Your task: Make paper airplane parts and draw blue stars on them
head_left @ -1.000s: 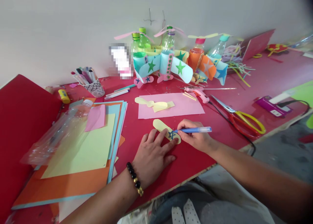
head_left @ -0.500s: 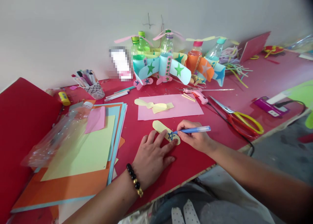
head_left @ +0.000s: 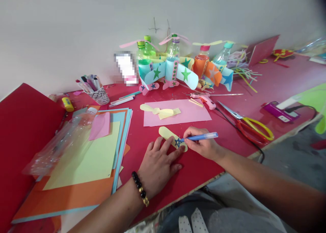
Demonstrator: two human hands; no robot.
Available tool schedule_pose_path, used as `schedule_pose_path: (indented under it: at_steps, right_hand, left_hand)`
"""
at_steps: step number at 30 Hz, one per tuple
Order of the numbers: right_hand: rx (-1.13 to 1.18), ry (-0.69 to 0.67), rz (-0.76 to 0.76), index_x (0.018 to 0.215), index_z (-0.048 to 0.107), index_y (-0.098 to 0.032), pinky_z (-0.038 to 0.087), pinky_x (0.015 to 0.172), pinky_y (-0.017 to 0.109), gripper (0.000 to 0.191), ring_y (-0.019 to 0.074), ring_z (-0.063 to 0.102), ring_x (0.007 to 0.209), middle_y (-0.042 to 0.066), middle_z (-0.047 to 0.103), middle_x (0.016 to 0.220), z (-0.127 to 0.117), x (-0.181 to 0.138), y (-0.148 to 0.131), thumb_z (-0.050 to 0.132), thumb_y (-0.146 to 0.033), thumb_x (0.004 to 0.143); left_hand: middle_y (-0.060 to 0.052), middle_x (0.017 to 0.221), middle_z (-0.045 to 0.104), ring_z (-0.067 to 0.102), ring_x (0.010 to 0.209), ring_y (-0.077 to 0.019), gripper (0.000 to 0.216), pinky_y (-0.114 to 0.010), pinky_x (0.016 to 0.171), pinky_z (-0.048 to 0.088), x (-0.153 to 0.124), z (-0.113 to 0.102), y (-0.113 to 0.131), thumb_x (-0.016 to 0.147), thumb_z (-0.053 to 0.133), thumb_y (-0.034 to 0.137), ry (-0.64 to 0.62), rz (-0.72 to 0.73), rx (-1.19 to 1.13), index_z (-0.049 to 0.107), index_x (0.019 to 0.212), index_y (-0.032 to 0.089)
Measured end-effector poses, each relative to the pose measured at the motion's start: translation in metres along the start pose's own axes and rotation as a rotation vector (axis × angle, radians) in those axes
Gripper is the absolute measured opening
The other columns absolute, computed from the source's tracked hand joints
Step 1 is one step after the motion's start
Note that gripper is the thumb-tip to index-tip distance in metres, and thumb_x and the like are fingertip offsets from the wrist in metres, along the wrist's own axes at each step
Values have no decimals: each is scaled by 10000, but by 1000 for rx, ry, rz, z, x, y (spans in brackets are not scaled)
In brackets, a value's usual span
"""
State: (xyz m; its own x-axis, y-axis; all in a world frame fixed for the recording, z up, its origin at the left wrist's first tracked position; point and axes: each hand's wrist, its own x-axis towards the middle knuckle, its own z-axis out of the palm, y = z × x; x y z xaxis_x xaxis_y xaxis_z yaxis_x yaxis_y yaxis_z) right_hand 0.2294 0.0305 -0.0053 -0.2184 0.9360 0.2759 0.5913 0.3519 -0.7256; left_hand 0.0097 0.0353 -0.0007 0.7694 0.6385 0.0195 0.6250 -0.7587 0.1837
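Note:
A pale yellow paper strip (head_left: 166,132) with rounded ends lies on the red table, a blue star outlined near its right end. My left hand (head_left: 160,160) rests on the table with fingers spread, two fingertips pressing the strip flat on either side of the star. In my right hand (head_left: 201,143) is a blue felt-tip pen (head_left: 203,136), its tip touching the star. Just beyond lies a pink paper sheet (head_left: 203,114) carrying a yellow propeller-shaped cutout (head_left: 152,109) and two thin sticks (head_left: 196,103).
Scissors (head_left: 254,127), a pink glue gun (head_left: 207,101) and its cable lie to the right. Coloured sheets (head_left: 86,163) and a clear plastic bottle (head_left: 63,138) are at left. Decorated bottle planes (head_left: 173,68), a pen cup (head_left: 99,95) and a purple power strip (head_left: 281,112) stand farther back.
The pen tip has shifted slightly left over the star, and the star shows more blue ink. My left hand stays in place on the strip.

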Motion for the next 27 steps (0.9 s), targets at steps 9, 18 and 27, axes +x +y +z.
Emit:
schedule_pose_path:
  at_steps: [9,18,27]
  right_hand:
    - [-19,-34,-22,819,571,-193,378,543,240,65,114,504,560,-8,593,673,0,1,-1,557,-231,870]
    - [13,-23,-4,829,568,-198,403,558,244,68,124,537,587,-2,609,689,1,0,0,552,-239,881]
    - [14,-28,-10,824,568,-203,407,560,246,59,131,546,605,0,610,692,1,0,0,551,-225,876]
  left_hand:
    - [-10,1513,356,341,1299,-329,489,-521,993,371,0,1,-2,938,381,577,-1,-6,3,396,1413,461]
    - [7,1514,359,350,1292,-324,480,-522,991,380,0,0,-1,940,379,575,3,-10,8,401,1407,467]
    - [7,1520,353,350,1294,-327,486,-524,991,381,-1,1,-1,939,371,579,6,-10,11,391,1413,472]
